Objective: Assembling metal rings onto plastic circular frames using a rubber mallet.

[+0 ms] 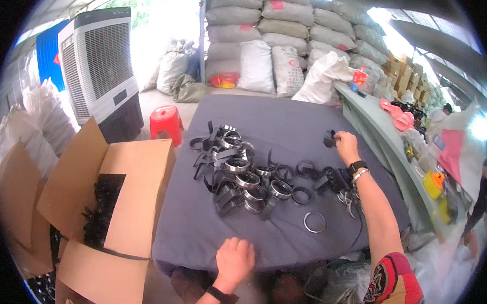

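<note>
1. One small black piece (329,139) is at the fingertips of the right hand (346,146), over the right-hand part of the dark cloth-covered table (196,243). It lies well apart from the main pile of rings (247,180).

2. The step in hand looks like handling that single piece. A light grip at its edge should serve best: enough to steer it, without bending anything thin.

3. Good practice here would be to turn the piece with the fingers rather than the whole arm, because the right forearm passes close by a cluster of black parts (331,179) and a sleeve or bracelet (359,173) could snag one.

4. Mind also the loose thin ring (305,224), which lies flat between the two hands; a careless sweep could knock it.

5. The right hand is drawn in narrow, thumb and fingers close together on the black piece. Whether the piece is lifted or touches the cloth, I cannot tell.

6. The left hand (236,261) rests near the table's front edge, fingers folded under and knuckles up. Nothing shows in it, though its palm is hidden. It could steady the piece if one hand proves too little.
</note>
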`<move>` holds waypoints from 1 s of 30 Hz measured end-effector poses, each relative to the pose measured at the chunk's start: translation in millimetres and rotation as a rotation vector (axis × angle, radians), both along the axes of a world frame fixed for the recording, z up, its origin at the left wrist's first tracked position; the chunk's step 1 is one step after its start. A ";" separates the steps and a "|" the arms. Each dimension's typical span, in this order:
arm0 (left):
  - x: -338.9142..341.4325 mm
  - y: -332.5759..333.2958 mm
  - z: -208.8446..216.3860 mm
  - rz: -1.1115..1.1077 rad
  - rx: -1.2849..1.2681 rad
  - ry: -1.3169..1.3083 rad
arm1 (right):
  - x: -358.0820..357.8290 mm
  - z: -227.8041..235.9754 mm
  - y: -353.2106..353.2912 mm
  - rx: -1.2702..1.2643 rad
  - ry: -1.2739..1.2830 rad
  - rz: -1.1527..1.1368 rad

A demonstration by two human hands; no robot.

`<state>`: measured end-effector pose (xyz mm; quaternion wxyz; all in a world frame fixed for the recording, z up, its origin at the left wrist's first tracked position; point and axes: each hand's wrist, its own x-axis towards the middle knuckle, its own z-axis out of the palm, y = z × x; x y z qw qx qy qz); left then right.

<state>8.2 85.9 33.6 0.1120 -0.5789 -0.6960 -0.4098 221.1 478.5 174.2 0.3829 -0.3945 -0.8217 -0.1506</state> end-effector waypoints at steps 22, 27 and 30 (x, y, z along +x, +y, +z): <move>11.8 -69.5 -13.9 -0.333 -0.099 -1.613 | -8.8 -84.5 -287.7 -0.375 -0.057 0.082; 11.0 -82.1 -20.4 -0.228 -0.001 -1.549 | 2.8 -96.3 -246.4 -0.662 -0.333 -0.236; 8.7 -87.2 -22.9 -0.156 -0.021 -1.412 | 8.8 -92.8 -248.4 -0.663 -0.326 -0.030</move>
